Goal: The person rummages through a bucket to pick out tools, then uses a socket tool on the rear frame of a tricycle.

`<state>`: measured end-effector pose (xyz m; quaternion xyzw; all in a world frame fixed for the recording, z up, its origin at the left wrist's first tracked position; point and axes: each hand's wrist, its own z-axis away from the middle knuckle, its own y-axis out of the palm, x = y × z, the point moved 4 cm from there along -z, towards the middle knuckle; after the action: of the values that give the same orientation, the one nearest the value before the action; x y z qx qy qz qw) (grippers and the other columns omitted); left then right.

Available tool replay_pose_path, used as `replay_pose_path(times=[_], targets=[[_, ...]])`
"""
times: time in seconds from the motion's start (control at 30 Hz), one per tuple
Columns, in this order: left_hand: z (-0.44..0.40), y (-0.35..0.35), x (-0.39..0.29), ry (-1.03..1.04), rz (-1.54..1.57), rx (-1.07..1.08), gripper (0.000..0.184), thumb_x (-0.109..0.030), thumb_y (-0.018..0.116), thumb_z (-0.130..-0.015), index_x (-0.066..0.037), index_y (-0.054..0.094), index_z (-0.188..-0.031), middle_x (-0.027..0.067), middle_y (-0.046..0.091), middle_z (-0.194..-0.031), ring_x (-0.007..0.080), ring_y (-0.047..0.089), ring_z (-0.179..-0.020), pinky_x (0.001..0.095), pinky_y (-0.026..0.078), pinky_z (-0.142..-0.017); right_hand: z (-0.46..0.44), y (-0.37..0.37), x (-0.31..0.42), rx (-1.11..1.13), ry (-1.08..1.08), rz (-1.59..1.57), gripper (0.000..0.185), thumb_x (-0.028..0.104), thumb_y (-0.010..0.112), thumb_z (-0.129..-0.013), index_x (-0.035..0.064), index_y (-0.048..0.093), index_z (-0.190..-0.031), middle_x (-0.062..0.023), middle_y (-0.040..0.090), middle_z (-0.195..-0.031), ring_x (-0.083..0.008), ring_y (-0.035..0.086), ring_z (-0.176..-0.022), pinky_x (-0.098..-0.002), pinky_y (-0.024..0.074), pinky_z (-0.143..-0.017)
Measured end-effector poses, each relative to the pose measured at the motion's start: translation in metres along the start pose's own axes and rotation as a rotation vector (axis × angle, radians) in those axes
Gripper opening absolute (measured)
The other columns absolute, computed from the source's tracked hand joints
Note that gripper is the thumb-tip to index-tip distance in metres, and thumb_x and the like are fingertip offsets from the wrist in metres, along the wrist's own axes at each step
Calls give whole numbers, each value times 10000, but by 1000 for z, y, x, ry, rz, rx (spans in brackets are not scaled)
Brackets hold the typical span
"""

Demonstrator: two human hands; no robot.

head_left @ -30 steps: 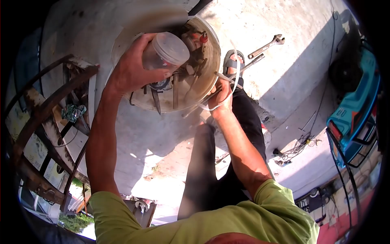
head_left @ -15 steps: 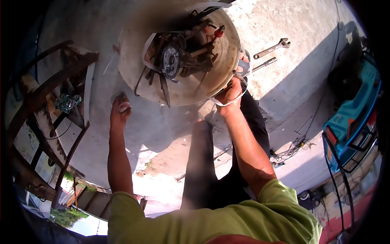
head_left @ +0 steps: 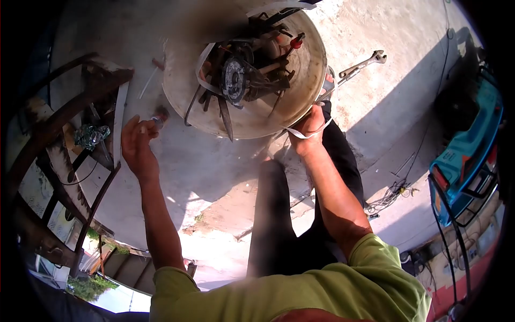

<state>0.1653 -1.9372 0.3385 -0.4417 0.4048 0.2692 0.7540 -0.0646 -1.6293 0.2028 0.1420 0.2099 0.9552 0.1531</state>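
My left hand [head_left: 140,150] is left of the bucket [head_left: 244,127] with its fingers loosely bent and apart. Just beyond its fingertips a small jar [head_left: 159,118] stands on the floor, partly in shadow. My right hand [head_left: 310,124] is closed at the bucket's right rim, round a metal tool [head_left: 325,96] that is mostly hidden. The bucket's white handle [head_left: 306,136] loops across that wrist. Inside the bucket lie several dark metal tools, a round grey metal part [head_left: 234,80], a pointed blade [head_left: 225,118] and a red-tipped tool [head_left: 296,42].
An adjustable wrench [head_left: 365,63] lies on the floor right of the bucket. A rusty metal frame [head_left: 67,118] stands at the left, with crumpled foil [head_left: 91,137] in it. Farther right are tangled cables [head_left: 387,198] and a teal machine [head_left: 465,150].
My left hand carried the jar from above the bucket down to the floor at the left, and has let it go. The bucket has shifted right in view, with my right hand beside it.
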Motion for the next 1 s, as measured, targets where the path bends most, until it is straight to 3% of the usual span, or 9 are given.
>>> replay_pose_path(times=[0.07, 0.13, 0.3, 0.4, 0.5, 0.6, 0.67, 0.8, 1.0], targets=[[21, 56, -59, 103, -61, 328, 418, -187, 610, -998, 12, 512, -1351, 134, 682, -1139, 187, 665, -977, 314, 510, -880, -5, -6, -3, -31, 22, -36, 444, 322, 434, -947, -1, 614, -1193, -133, 663, -1179, -291, 609, -1109, -439, 482, -997], [22, 112, -82, 158, -290, 418, 548, -213, 721, -925, 7, 506, -1378, 117, 700, -1117, 211, 676, -963, 320, 518, -863, -12, -17, -7, -56, 39, -52, 440, 308, 429, -949, -6, 613, -1196, -140, 667, -1168, -298, 614, -1102, -444, 484, -1000], [-2, 193, -83, 64, -892, 572, 420, -317, 739, -883, -16, 586, -1133, 188, 702, -1014, 207, 693, -876, 344, 524, -730, -9, -13, -5, 47, 50, -96, 401, 290, 457, -948, 1, 627, -1170, -127, 676, -1141, -281, 625, -1065, -417, 494, -970], [-3, 208, -70, 300, -696, 570, 341, -331, 695, -913, -19, 578, -988, 162, 667, -828, 187, 664, -748, 344, 499, -665, -12, -16, -6, 67, 33, -88, 376, 287, 484, -949, 15, 633, -1162, -110, 679, -1133, -267, 627, -1053, -409, 492, -966], [-3, 201, -66, 14, -578, 628, 348, -350, 671, -897, -19, 563, -900, 201, 655, -791, 361, 601, -670, 419, 489, -665, -10, -10, -5, 64, 18, -101, 375, 292, 487, -951, 24, 637, -1165, -107, 682, -1137, -267, 627, -1062, -410, 487, -977], [6, 165, -90, 109, -333, 454, 298, -284, 645, -924, -6, 566, -853, 142, 618, -712, 265, 565, -603, 380, 453, -604, -1, -2, -1, 38, 17, -99, 379, 297, 490, -950, 26, 638, -1168, -108, 683, -1141, -269, 626, -1074, -413, 483, -986], [16, 119, -130, 59, -238, 346, 223, -231, 590, -970, -13, 638, -976, -29, 617, -767, 78, 515, -638, 244, 424, -588, -5, -9, -3, 41, 29, -78, 386, 300, 488, -944, 25, 638, -1170, -110, 683, -1142, -272, 625, -1077, -418, 481, -992], [16, 9, -117, 66, 5, -50, 441, -289, 500, -1039, 47, 533, -1323, 145, 604, -1230, 179, 616, -1078, 329, 507, -878, -14, -17, -7, 57, 36, -83, 390, 289, 477, -936, 18, 638, -1164, -114, 685, -1132, -278, 627, -1065, -421, 485, -986], [7, -54, 20, -121, 196, -357, 321, -266, 564, -1001, -28, 572, -1216, 101, 640, -1047, 166, 603, -799, 307, 488, -657, -14, -17, -8, 67, 20, -105, 376, 284, 475, -939, 16, 645, -1140, -110, 687, -1121, -275, 631, -1045, -421, 492, -971]])
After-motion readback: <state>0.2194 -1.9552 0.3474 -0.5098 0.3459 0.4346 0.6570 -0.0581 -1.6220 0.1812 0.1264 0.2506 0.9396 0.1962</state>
